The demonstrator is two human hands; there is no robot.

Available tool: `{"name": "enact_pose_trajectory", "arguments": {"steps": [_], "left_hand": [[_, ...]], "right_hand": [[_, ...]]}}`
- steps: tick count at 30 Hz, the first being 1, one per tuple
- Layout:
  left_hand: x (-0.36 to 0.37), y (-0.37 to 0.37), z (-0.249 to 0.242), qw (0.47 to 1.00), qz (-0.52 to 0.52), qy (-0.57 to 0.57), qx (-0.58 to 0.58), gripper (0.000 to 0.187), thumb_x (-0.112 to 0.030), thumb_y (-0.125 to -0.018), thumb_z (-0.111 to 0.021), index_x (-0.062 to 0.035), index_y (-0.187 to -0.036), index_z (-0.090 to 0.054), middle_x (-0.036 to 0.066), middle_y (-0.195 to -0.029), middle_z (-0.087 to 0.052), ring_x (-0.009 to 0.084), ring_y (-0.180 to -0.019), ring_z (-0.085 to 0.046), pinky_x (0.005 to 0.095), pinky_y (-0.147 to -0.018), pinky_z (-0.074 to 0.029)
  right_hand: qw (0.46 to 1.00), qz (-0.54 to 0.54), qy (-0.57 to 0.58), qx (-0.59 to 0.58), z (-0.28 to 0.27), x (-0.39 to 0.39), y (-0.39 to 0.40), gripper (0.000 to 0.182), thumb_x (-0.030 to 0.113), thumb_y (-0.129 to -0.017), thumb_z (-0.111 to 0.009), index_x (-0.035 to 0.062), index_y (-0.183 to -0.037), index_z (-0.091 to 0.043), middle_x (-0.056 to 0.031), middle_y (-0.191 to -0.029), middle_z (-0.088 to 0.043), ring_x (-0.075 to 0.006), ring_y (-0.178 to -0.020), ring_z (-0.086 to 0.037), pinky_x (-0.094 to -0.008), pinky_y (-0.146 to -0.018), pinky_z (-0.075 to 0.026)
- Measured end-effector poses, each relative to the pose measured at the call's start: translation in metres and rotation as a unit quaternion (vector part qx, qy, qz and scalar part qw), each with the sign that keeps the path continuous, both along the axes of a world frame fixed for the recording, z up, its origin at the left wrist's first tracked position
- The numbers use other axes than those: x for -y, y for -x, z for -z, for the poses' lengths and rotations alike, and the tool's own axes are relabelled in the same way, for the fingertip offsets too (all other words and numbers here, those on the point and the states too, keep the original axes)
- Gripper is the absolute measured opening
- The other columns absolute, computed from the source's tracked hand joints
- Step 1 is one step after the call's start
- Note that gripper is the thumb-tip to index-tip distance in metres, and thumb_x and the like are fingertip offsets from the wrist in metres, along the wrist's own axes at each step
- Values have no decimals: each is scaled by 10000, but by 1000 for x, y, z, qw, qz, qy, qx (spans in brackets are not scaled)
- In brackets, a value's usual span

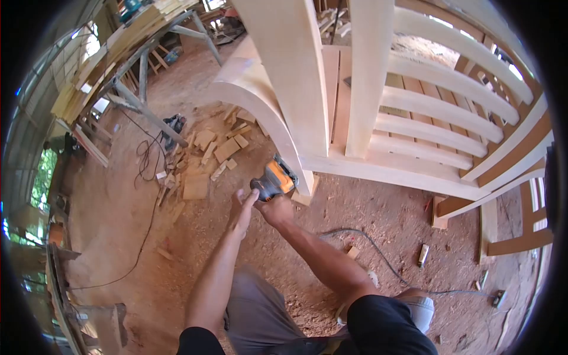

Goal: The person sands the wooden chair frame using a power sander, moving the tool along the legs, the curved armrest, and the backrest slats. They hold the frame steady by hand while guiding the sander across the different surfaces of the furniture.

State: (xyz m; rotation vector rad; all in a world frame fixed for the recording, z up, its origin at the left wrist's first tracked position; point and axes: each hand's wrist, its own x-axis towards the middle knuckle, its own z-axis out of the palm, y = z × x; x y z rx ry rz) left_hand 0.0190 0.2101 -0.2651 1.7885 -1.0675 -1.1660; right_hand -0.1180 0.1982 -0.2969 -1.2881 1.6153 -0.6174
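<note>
An orange and black power sander (pixel 276 178) is in my right hand (pixel 276 211), its flat pad turned toward the curved wooden leg (pixel 290 145) of a pale bench frame. The pad sits right at the leg's lower edge. My left hand (pixel 241 210) is at the sander's dark rear end, thumb against the body and fingers curled beside it. Both forearms reach forward and up from the bottom of the view. Above the sander, the broad upright post (pixel 296 71) of the frame rises toward the camera.
Curved slats (pixel 438 115) fill the frame's right side. Wood offcuts (pixel 204 148) lie heaped on the dusty floor to the left. A cable (pixel 378 251) runs to a power socket (pixel 499 299) at the right. Stacked boards (pixel 89 83) rest on a trestle (pixel 142 77) at upper left.
</note>
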Motion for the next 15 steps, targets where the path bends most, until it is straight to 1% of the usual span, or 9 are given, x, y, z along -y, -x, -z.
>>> {"name": "enact_pose_trajectory", "arguments": {"steps": [1, 2, 5, 8, 11, 14, 15], "left_hand": [[1, 5, -3, 999, 6, -37, -10, 772, -544, -962, -685, -50, -1483, -400, 99, -1335, -583, 221, -1212, -563, 410, -976, -476], [2, 8, -7, 996, 3, -73, -55, 757, -578, -965, -677, -66, -1467, -435, 72, -1281, -616, 192, -1117, -594, 368, -885, -493], [7, 14, -34, 988, 42, -12, -150, 840, -637, -922, -706, -81, -1498, -454, 140, -1364, -614, 235, -1206, -635, 387, -931, -543], [15, 7, -43, 984, 34, 54, -168, 768, -622, -921, -712, -97, -1446, -514, 89, -1282, -657, 191, -1095, -669, 354, -827, -563], [27, 2, -54, 973, 31, 80, -216, 709, -587, -927, -721, -116, -1430, -555, 72, -1267, -670, 189, -1060, -676, 335, -810, -560], [23, 7, -95, 955, 25, 72, -285, 632, -468, -995, -685, -81, -1477, -552, 84, -1390, -640, 201, -1299, -580, 369, -1128, -419], [24, 7, -98, 954, 25, 82, -289, 631, -460, -997, -683, -71, -1476, -553, 83, -1393, -639, 201, -1298, -579, 367, -1135, -412]], "right_hand": [[1000, -6, 0, 4, -9, 2, -2, 637, 505, -830, -717, -71, -1101, -754, -307, -1090, -748, -414, -1050, -749, -476, -934, -589], [1000, -11, 0, 9, -18, 4, -3, 631, 494, -839, -708, -83, -1091, -752, -314, -1072, -748, -419, -1040, -751, -480, -930, -589], [1000, -6, -3, 20, -62, 3, -6, 606, 470, -848, -692, -99, -1048, -751, -333, -1028, -745, -449, -1018, -749, -489, -917, -590], [998, 33, 52, 20, -70, 9, -18, 617, 463, -858, -692, -121, -1051, -739, -340, -972, -744, -453, -991, -752, -488, -905, -583], [995, 48, 70, 43, -95, 11, -21, 608, 437, -860, -687, -135, -1060, -733, -341, -984, -745, -453, -1005, -750, -478, -903, -583], [993, 27, 57, 95, -118, 17, -22, 760, 469, -868, -681, -197, -1225, -599, -388, -1125, -706, -479, -1088, -718, -479, -957, -571], [993, 23, 64, 99, -116, 20, -24, 772, 465, -871, -681, -203, -1245, -580, -390, -1137, -701, -480, -1096, -715, -478, -962, -568]]}}
